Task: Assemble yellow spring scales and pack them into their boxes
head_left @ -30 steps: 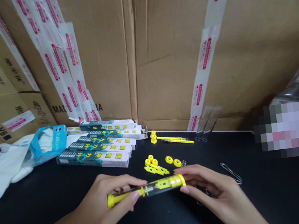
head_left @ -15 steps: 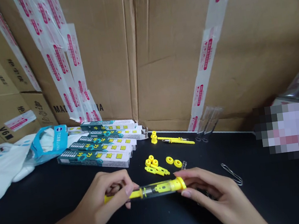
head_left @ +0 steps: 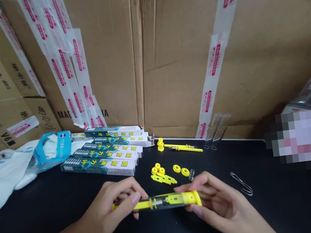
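Note:
A clear tubular spring scale [head_left: 171, 200] with yellow inner parts and a yellow end cap lies level between my hands. My left hand [head_left: 116, 212] is closed round its left part, where a yellow rod shows beside the thumb. At the right end, the fingers and thumb of my right hand [head_left: 220, 206] pinch the yellow cap [head_left: 194, 198]. Beyond the tube are flat yellow plates [head_left: 163, 179], small yellow collars [head_left: 157, 168] and two yellow rings [head_left: 180, 169]. A small coil spring [head_left: 191, 175] lies near my right fingers.
Several printed boxes [head_left: 99, 166] are stacked at the back left, beside a blue-and-white tissue pack [head_left: 53, 148]. Yellow rods [head_left: 183, 147] and clear tubes [head_left: 218, 129] are by the cardboard wall [head_left: 173, 72]. A metal hook [head_left: 241, 183] rests at right.
The spring scale has shifted slightly right and down in view. My right fingers have moved along, with the thumb and fingertips now overlapping the cap's edge. The left hand keeps its grip.

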`<state>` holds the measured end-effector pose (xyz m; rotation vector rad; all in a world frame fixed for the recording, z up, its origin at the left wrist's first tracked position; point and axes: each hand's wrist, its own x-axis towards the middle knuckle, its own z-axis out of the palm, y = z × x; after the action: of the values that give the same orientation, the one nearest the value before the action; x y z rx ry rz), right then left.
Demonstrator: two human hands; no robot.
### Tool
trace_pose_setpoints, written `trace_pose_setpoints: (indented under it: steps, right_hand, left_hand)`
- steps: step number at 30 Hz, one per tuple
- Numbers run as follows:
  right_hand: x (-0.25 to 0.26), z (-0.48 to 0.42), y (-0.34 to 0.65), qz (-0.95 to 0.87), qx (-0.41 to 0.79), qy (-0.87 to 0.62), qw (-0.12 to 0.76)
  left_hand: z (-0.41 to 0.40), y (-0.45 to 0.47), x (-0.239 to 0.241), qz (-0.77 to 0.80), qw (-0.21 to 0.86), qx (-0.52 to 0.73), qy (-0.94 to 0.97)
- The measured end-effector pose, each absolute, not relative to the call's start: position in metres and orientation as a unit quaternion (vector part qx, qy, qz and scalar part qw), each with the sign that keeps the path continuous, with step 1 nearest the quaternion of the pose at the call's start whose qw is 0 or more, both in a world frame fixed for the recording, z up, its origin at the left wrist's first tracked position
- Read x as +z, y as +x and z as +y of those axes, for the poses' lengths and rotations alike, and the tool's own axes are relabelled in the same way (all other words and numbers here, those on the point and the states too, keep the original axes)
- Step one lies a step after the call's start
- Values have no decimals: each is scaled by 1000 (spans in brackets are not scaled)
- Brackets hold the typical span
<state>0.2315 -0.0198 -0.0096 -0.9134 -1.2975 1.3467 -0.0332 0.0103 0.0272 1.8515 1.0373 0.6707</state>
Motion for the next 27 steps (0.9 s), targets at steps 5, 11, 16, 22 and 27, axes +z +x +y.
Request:
trace_pose_setpoints:
  steps: [5,11,16,22,27]
  right_hand:
    - [-5,-18,226,-495,609,-377,493]
    - [1,-20,224,-493,550,-466,486]
    - [-1,-17,233,-496,510,-496,497]
    - [5,-14,240,-489,479,-518,513]
    - [8,-16,235,-447,482,-518,547]
  left_hand:
    - [11,-32,27,421,422,266,757]
    - [8,-32,26,425,367,263,785]
    - [6,-32,27,457,316,304,774]
    - [10,-35,24,452,364,416,700]
    - [10,-38,22,438,400,494,636]
